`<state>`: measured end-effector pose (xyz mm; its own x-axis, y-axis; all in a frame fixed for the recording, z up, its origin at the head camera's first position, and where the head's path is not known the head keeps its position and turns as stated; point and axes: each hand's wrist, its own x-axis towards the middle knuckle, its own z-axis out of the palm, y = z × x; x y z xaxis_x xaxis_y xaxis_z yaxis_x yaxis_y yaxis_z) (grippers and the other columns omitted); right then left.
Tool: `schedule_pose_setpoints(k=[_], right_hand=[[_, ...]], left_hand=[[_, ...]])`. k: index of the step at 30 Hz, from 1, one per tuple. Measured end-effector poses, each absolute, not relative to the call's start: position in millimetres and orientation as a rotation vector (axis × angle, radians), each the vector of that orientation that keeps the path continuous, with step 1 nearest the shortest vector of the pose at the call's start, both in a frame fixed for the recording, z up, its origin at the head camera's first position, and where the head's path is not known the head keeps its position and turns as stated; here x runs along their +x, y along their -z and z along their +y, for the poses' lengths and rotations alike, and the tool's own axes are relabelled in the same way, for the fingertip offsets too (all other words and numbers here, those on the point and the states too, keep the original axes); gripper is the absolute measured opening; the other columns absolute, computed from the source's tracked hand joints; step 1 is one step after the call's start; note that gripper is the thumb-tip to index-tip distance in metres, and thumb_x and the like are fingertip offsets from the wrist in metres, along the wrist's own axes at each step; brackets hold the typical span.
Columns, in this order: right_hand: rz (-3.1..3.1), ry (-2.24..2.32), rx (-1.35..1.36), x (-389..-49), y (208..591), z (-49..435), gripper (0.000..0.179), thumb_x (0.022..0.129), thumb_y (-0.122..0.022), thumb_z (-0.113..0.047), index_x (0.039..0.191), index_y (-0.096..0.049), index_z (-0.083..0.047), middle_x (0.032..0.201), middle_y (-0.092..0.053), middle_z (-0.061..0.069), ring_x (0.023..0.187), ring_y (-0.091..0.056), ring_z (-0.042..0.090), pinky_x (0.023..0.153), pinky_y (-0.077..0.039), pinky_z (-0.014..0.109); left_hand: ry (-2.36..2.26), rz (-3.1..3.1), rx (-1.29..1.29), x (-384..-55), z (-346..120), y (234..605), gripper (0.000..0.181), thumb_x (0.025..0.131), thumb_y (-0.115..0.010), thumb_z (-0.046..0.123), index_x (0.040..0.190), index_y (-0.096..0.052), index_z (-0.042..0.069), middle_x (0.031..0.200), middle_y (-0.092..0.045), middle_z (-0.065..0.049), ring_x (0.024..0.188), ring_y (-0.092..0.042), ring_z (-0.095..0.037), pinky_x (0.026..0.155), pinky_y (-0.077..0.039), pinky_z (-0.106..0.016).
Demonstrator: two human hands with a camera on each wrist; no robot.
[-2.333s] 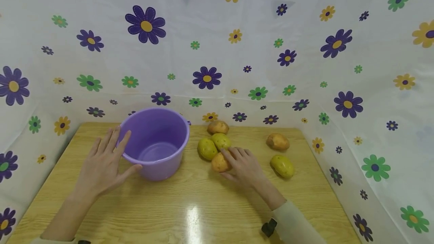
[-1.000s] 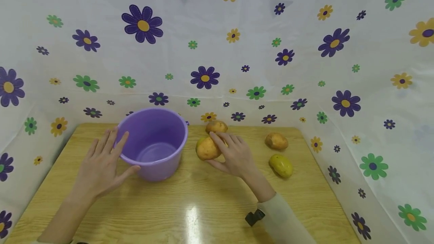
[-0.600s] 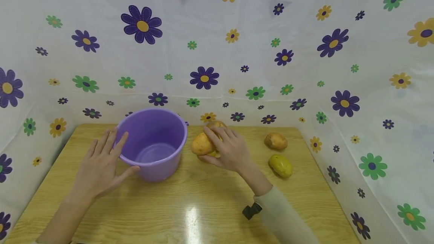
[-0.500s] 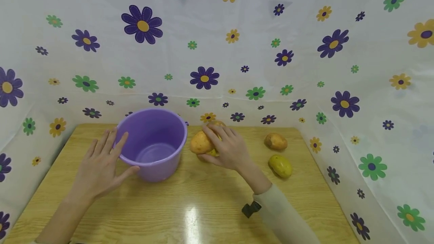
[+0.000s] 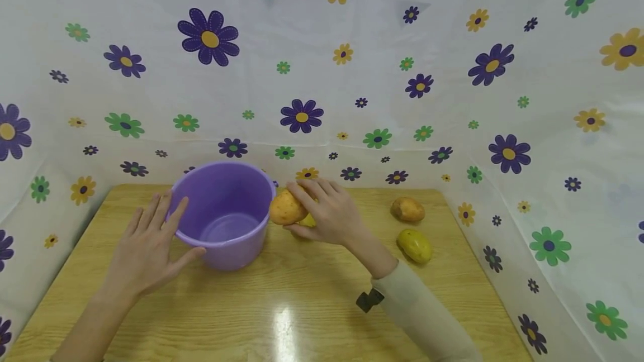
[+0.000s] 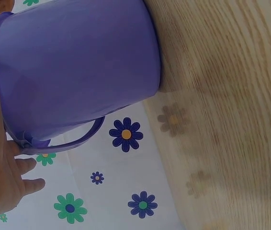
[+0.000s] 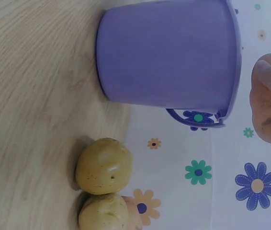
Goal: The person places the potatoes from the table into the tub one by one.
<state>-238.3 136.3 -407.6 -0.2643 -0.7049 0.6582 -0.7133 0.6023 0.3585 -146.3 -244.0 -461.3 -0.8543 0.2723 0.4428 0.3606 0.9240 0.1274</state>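
Note:
My right hand [image 5: 329, 214] grips a brown potato [image 5: 287, 208] between thumb and fingers, held up beside the right rim of a purple bucket [image 5: 236, 250]. In the right wrist view this potato [image 7: 265, 112] is level with the bucket's rim, well above the table. My left hand [image 5: 146, 250], fingers straight and spread, rests against the bucket's left rim; its fingertips lie near the handle [image 6: 80, 140] in the left wrist view. Below my right hand sit two greenish potatoes [image 7: 104, 165], mostly hidden from the head view, with another brown potato [image 7: 134, 213] just showing behind them.
To the right on the wooden table [image 5: 322, 306] lie a brown potato [image 5: 408, 209] and a greenish potato [image 5: 415, 246]. A white flower-print cloth [image 5: 322, 82] stands behind the table and along both sides.
My right hand has picked the brown potato up from beside the greenish ones and carried it left and upward to the bucket's rim. My left hand has stayed at the bucket.

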Motion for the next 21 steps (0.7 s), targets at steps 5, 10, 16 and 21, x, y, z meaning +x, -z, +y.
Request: schedule_pose_setpoints(k=[5,10,16,21], right_hand=[[-1.985,-0.008,1.123,-243,399,132,0.087,0.075,-0.081,-0.072,0.139,-0.065,-0.014,0.125,-0.074,0.008,0.107,-0.073,0.027,0.090,-0.063,0.037],[-1.987,0.026,1.150,-247,392,127,0.087,0.077,-0.079,-0.073,0.140,-0.063,-0.015,0.125,-0.074,0.007,0.109,-0.072,0.027,0.091,-0.063,0.038],[-2.026,0.045,1.158,-254,386,120,0.088,0.079,-0.077,-0.074,0.143,-0.061,-0.016,0.128,-0.073,0.006,0.113,-0.071,0.025,0.095,-0.061,0.037],[-2.035,0.059,1.170,-259,379,113,0.087,0.080,-0.075,-0.075,0.143,-0.061,-0.016,0.129,-0.073,0.005,0.114,-0.071,0.024,0.096,-0.061,0.036]], left_hand=[[0.284,-2.644,-0.465,-147,-243,461,0.105,0.091,-0.060,0.076,0.169,-0.026,0.014,0.176,-0.020,-0.021,0.163,-0.022,-0.045,0.138,-0.008,-0.055],[0.285,-2.647,-0.463,-146,-243,462,0.106,0.091,-0.061,0.075,0.169,-0.025,0.014,0.177,-0.017,-0.020,0.163,-0.021,-0.044,0.139,-0.004,-0.051],[0.297,-2.648,-0.456,-144,-243,464,0.105,0.091,-0.062,0.073,0.169,-0.024,0.014,0.177,-0.017,-0.020,0.164,-0.019,-0.043,0.139,0.000,-0.046],[0.311,-2.648,-0.450,-145,-243,465,0.105,0.090,-0.064,0.071,0.170,-0.023,0.016,0.176,-0.020,-0.021,0.165,-0.019,-0.042,0.139,0.001,-0.045]])
